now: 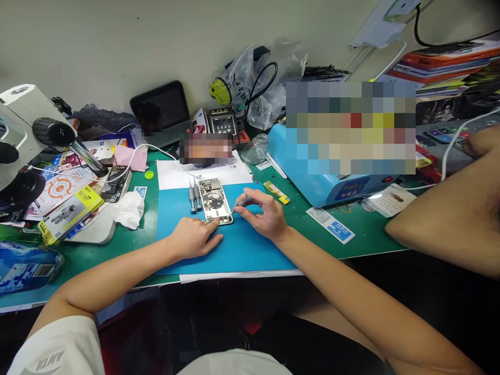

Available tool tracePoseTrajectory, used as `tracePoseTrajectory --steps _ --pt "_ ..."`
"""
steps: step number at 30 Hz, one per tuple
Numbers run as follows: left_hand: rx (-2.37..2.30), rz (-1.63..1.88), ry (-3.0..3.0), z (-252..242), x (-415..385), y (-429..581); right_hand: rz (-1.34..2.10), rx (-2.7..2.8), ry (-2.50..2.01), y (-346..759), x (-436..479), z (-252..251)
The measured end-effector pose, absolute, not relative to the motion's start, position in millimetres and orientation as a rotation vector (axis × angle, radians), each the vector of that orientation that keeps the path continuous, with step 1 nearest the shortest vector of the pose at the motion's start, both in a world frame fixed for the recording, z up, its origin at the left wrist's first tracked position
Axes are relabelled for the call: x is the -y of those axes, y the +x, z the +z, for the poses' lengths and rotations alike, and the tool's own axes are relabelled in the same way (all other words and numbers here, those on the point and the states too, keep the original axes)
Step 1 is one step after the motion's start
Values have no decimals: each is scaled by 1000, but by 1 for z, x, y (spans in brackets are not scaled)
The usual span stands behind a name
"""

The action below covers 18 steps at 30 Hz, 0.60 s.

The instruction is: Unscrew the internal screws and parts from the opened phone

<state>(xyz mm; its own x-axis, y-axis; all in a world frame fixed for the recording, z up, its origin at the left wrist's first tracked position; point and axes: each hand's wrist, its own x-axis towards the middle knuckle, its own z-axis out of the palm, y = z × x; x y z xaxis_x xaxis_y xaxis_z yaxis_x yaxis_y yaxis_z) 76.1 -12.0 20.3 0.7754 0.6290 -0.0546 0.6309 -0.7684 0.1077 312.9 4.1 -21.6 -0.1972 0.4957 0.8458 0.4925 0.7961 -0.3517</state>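
An opened phone (214, 200) with its inner parts showing lies on a blue mat (242, 255). My left hand (195, 238) rests at its lower end, index finger stretched onto the phone's bottom edge and thumb apart; it grips nothing. In my right hand (265, 214) is a small screwdriver (245, 201), pinched between thumb and fingers. Its thin tip points to the phone's lower right edge; whether it touches cannot be made out. Two more screwdrivers (194, 197) lie side by side along the phone's left side.
A microscope (39, 130) stands at the left by boxes and a crumpled tissue (130, 210). Behind are a dark-screened device (162, 112) and a glass jar (255, 149). A blue machine (300, 177) sits at the right, near another person's arm (449, 213).
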Motion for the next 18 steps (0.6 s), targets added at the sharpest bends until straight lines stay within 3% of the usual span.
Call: tracePoseTrajectory --steps 18 --pt "-896 -4 2821 17 8 76 -37 1840 -791 307 -2 -13"
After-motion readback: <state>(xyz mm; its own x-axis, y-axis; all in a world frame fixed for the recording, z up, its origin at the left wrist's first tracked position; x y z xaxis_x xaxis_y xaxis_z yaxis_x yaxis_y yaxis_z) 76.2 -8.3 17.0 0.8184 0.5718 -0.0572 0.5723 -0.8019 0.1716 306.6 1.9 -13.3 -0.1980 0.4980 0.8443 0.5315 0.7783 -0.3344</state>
